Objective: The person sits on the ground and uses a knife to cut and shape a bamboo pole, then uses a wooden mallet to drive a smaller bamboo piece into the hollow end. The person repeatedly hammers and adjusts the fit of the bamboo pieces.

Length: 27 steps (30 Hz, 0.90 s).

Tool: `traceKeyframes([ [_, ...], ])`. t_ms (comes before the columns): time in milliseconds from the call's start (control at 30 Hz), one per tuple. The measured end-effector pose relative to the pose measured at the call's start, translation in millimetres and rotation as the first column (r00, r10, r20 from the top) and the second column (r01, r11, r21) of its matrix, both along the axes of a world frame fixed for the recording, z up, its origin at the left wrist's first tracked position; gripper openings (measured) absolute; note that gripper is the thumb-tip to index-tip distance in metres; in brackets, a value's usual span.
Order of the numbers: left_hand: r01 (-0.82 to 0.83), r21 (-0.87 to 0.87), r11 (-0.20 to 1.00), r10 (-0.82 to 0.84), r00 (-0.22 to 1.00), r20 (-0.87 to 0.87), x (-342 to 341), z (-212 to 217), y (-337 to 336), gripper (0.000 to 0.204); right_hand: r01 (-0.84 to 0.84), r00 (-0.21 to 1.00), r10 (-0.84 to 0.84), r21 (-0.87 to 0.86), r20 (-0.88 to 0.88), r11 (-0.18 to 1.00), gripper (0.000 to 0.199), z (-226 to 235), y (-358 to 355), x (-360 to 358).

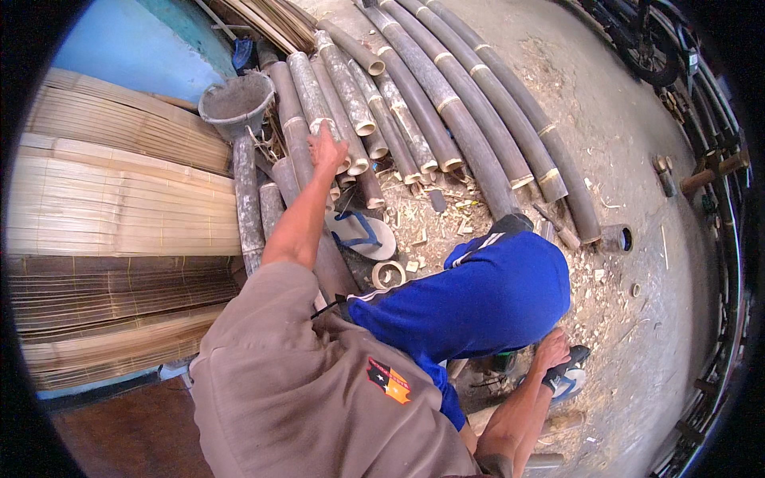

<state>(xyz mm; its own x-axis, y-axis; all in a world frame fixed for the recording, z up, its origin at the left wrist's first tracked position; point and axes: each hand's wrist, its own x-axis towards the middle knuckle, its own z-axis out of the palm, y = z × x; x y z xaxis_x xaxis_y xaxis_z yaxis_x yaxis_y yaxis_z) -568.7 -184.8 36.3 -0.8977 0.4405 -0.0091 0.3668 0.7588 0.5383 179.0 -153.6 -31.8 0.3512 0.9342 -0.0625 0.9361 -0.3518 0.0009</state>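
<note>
My left hand (pixel 325 150) reaches out at the end of a pale, mottled bamboo pole (pixel 307 84), its fingers closed around the cut end. Several bamboo poles of different lengths lie beside it, with their cut ends toward me. My right hand (pixel 551 349) is down beside my blue-trousered leg (pixel 502 295), close to a dark-covered foot (pixel 570 360) on a white and blue sandal. Its fingers are curled, and whatever they hold is hidden. Below my left forearm lies another white sandal (pixel 381 239) with blue straps, near a cut bamboo ring (pixel 389 276).
Long bamboo poles (pixel 478 76) stretch across the floor ahead. Wood chips litter the concrete around my legs. At left are stacked slatted bamboo blinds (pixel 119 207) and a grey bucket (pixel 239 119). A motorbike wheel (pixel 649 56) shows at the far right.
</note>
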Motion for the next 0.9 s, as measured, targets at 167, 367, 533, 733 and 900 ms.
traceKeyframes([
  [167, -0.001, -0.095, 0.995, 0.0, 1.0, -0.006, -14.7, 1.5, 12.0, 0.095, 0.002, 0.999, -0.004, -0.05, -0.032, 0.999, 0.056, 1.9, -1.3, 6.5],
  [367, -0.117, 0.579, 0.807, -0.16, 0.901, 0.404, -30.9, 68.0, -22.2, 0.084, -0.059, 0.997, 0.062, 0.067, -0.041, 0.996, 0.056, -7.5, -6.5, 12.6],
  [533, 0.081, 0.207, 0.975, -0.096, 0.993, 0.062, -71.8, 61.9, -54.4, 0.082, -0.111, 0.994, 0.109, 0.101, 0.029, 0.989, 0.053, -23.3, -7.0, 13.0],
  [733, 0.08, -0.203, 0.976, -0.108, 0.985, -0.134, -31.8, 21.1, -38.3, 0.076, -0.143, 0.99, 0.141, 0.14, 0.022, 0.98, 0.048, -6.7, -9.5, -5.8],
  [900, 0.189, -0.601, 0.777, -0.551, 0.666, -0.503, -25.4, 4.7, 15.6, 0.059, -0.28, 0.909, 0.213, 0.146, 0.359, 0.949, 0.029, -37.5, -18.2, 16.4],
])
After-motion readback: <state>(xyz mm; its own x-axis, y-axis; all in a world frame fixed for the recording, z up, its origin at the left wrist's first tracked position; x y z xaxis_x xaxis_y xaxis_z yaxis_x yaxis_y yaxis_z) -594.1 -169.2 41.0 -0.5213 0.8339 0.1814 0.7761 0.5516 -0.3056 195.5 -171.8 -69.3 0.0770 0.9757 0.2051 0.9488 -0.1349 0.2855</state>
